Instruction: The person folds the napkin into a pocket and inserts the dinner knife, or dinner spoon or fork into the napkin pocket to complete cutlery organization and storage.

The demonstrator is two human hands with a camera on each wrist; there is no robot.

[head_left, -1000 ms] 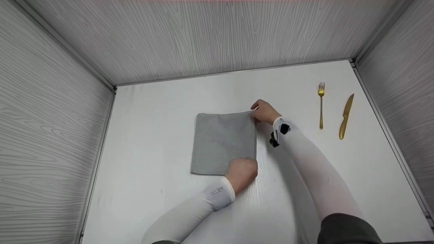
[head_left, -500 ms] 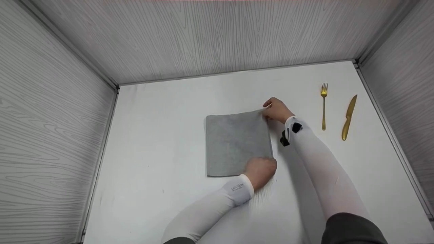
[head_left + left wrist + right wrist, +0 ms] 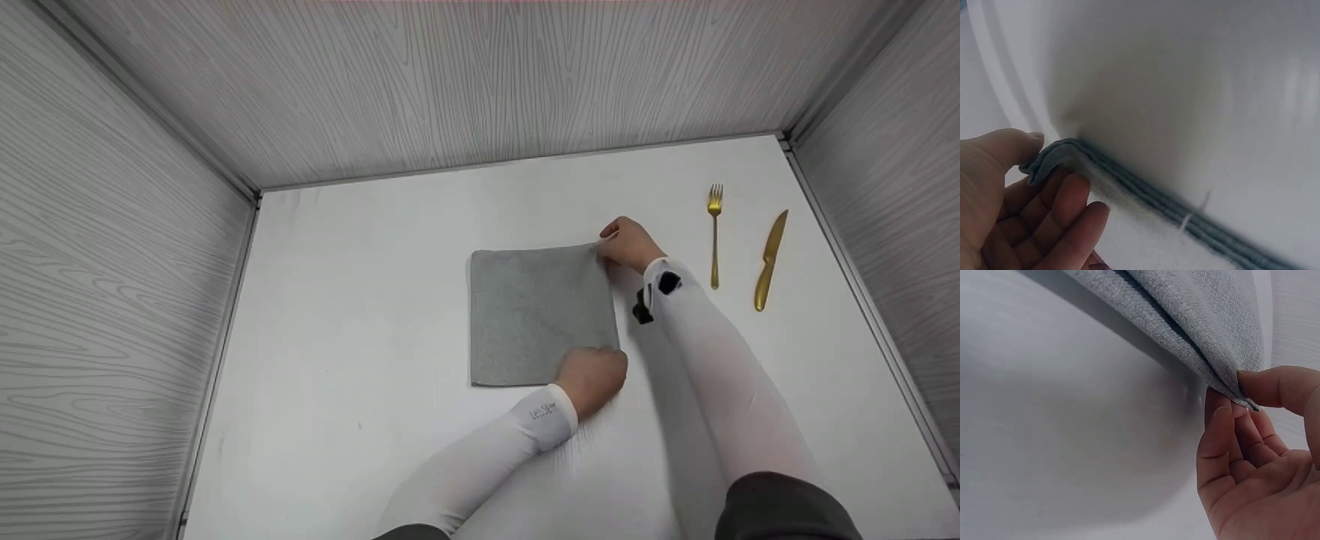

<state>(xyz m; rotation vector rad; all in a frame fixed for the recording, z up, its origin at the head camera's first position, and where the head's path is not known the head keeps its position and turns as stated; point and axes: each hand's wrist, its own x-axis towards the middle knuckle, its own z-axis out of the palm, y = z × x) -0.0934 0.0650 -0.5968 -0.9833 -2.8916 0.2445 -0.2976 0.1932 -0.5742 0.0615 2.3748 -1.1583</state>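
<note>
A grey cloth [image 3: 536, 315], folded into a near square, lies on the white table around the middle of the head view. My left hand [image 3: 592, 381] pinches its near right corner; the left wrist view shows the thumb on top and curled fingers beneath the layered edge [image 3: 1145, 191]. At the far right corner, my right hand [image 3: 632, 246] grips the fabric between thumb and fingertips. The right wrist view has the folded layers [image 3: 1185, 332] coming together at that pinched corner, lifted off the table there.
To the right lie a gold fork [image 3: 715, 236] and a gold knife [image 3: 771, 260], tines and blade pointing away. Grey wood-grain panels [image 3: 480, 82] border the white table [image 3: 337, 300] at the back, left and right.
Both hands have moved right across the table, drawing the cloth along with them. The fork and knife stay where they were.
</note>
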